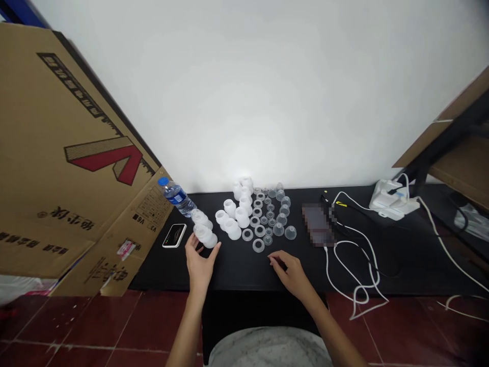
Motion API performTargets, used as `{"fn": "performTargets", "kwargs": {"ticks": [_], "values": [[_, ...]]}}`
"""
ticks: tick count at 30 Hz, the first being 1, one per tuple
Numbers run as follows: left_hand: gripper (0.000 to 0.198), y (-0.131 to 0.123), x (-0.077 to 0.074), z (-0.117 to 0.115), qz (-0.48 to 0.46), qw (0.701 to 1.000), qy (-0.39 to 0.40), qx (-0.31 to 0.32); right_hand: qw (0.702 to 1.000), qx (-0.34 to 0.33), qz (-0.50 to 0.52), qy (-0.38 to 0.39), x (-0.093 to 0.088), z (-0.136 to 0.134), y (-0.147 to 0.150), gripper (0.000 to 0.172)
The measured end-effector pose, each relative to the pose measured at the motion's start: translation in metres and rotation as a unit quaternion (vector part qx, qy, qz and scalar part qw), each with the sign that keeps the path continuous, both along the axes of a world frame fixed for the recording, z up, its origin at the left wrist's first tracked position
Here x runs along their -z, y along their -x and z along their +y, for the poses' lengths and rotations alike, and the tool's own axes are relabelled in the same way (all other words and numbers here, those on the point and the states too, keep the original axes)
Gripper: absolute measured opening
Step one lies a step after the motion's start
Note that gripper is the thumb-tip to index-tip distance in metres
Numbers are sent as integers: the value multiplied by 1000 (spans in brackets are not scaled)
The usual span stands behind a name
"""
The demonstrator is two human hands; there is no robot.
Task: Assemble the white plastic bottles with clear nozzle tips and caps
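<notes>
My left hand [200,262] curves its thumb and fingers round the lower sides of a white plastic bottle [206,236] with a clear top. A similar white bottle [201,218] stands just behind it. To the right are several white bottles [233,228] without clear tops. Beside them lie rows of clear rings [259,245], small clear valve-like discs [268,239] and clear domed caps [290,232]. My right hand [288,270] rests over the front of the table, thumb and forefinger pinched together; whatever is between the fingertips is hidden or too small to name.
A water bottle [178,198] and a white-framed device [174,236] stand left on the black table [237,272], by a large cardboard box [76,153]. A blurred phone-like device [319,224], white cables [369,255] and a white power strip [393,199] lie right. A white wall rises behind.
</notes>
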State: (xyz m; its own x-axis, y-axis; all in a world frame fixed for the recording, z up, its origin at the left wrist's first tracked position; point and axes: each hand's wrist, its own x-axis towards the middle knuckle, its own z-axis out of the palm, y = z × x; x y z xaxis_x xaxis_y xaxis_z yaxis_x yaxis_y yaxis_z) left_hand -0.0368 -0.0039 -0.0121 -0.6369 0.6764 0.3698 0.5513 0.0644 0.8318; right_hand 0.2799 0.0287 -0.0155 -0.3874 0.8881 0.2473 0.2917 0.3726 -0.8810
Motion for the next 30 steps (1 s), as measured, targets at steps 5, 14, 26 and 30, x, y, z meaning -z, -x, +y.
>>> {"fn": "performTargets", "kwargs": {"ticks": [5, 14, 26, 30], "values": [[71, -33, -4, -22, 82, 994, -24, -67, 999, 32, 29, 2, 6, 2, 3, 23], [33, -96, -4, -11, 126, 958, 46, 252, 994, 80, -24, -73, 7, 26, 15, 39], [19, -115, 12, 15, 149, 962, 13, 230, 981, 125, -121, -92, 3, 45, 31, 15], [16, -114, 14, 14, 152, 964, 10, 219, 981, 117, -121, -100, 4, 44, 29, 17]]}}
